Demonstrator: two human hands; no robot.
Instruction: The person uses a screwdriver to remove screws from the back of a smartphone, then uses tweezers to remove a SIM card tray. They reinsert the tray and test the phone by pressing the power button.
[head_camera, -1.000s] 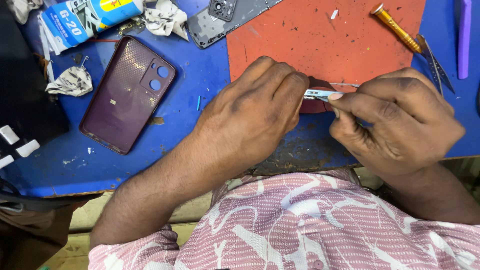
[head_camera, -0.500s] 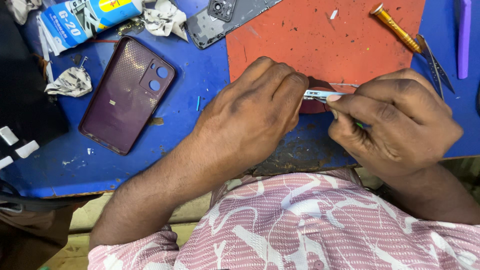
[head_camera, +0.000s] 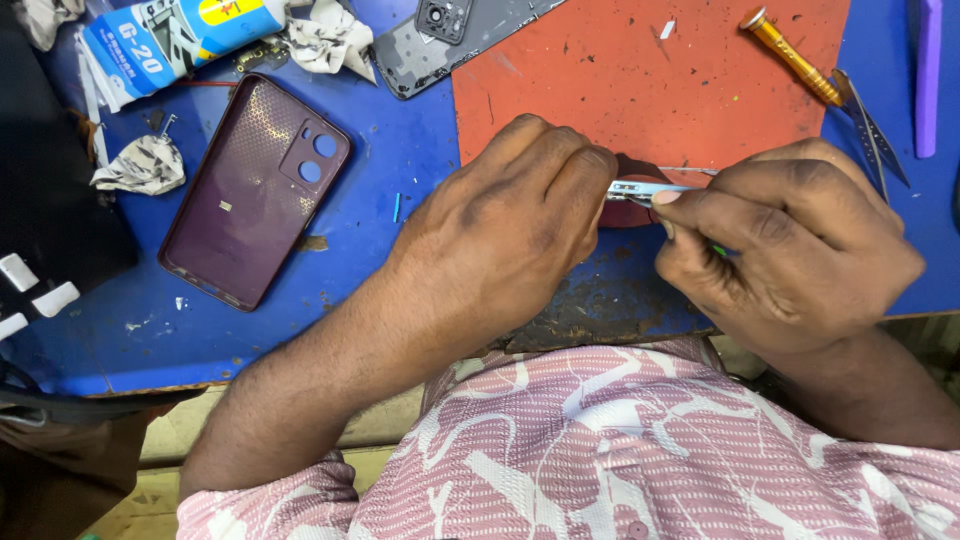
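Note:
My left hand (head_camera: 505, 225) is curled over a small light-blue metal part (head_camera: 640, 189) and pinches it at the near edge of the red mat (head_camera: 650, 70). My right hand (head_camera: 790, 245) is closed around a thin tool whose tip meets that part; most of the tool is hidden in the fist. Both hands rest on the blue work surface (head_camera: 380, 220).
A purple phone back cover (head_camera: 250, 195) lies to the left, inside face down. A grey phone frame (head_camera: 450, 35), a blue tube (head_camera: 170, 45), crumpled tissues (head_camera: 140, 165), a yellow-handled screwdriver (head_camera: 790, 55), tweezers (head_camera: 870, 125) and a purple tool (head_camera: 928, 70) lie around.

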